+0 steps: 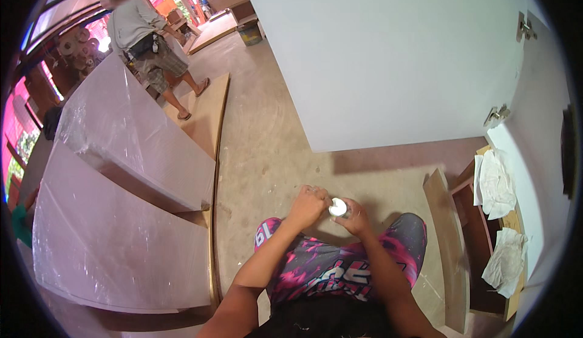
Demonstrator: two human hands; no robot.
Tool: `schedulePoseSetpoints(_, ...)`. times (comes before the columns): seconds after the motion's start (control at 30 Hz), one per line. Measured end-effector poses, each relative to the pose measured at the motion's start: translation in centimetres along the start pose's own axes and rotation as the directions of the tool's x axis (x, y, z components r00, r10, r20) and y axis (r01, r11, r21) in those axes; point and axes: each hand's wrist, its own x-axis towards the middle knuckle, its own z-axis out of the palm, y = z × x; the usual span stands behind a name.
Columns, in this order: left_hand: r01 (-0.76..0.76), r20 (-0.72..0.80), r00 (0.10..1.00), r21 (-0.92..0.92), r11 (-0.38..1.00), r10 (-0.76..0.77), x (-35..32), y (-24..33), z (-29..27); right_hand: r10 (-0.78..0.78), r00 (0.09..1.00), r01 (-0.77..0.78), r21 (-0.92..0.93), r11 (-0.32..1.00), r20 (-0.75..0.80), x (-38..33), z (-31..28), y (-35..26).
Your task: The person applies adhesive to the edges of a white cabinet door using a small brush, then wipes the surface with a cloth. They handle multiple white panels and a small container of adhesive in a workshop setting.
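Observation:
I hold a small bottle with a white round cap point(337, 207) in front of my knees. My right hand point(355, 218) is wrapped around the bottle's body. My left hand point(308, 206) is closed beside the cap and its fingers touch the cap's edge. Both forearms come up from the lower edge over pink and black patterned leggings point(322, 268). Most of the bottle is hidden by my fingers.
A large white panel point(388, 53) with metal hinges point(497, 114) leans ahead. Plastic-wrapped furniture pieces point(121, 174) stand at the left. A brown wooden shelf point(480, 241) with crumpled white cloths point(495, 183) is at the right. Another person point(149, 40) stands far back on the concrete floor point(261, 150).

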Motion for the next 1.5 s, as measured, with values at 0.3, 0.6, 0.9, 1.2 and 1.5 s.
schedulePoseSetpoints(0.3, 0.013, -0.282, 0.957, -0.182, 0.983, -0.065, 3.5, 1.4, -10.8, 0.057, 0.998, -0.061, 0.215, 0.975, 0.029, 0.6, -0.5, -3.4)
schedulePoseSetpoints(0.6, -0.324, -0.895, 0.272, -0.43, 0.842, -0.353, 15.2, -3.3, -39.9, 0.099, 0.995, -0.097, 0.197, 0.976, 0.0, 0.3, 0.1, -1.6)
schedulePoseSetpoints(0.9, -0.085, -0.714, 0.469, -0.622, 0.778, -0.519, 17.5, -5.4, -45.7, 0.091, 0.995, -0.076, 0.337, 0.938, -0.03, 0.4, -0.2, -1.0)
schedulePoseSetpoints(1.2, -0.127, -0.783, 0.457, -0.527, 0.84, -0.422, 17.8, -6.9, -45.9, 0.054, 0.998, -0.042, 0.33, 0.943, -0.027, 0.2, -1.0, -2.1)
schedulePoseSetpoints(1.5, -0.149, -0.776, 0.411, -0.576, 0.804, -0.479, 17.6, -6.3, -44.3, 0.071, 0.997, -0.071, 0.381, 0.922, 0.015, 0.1, -1.0, -2.3)
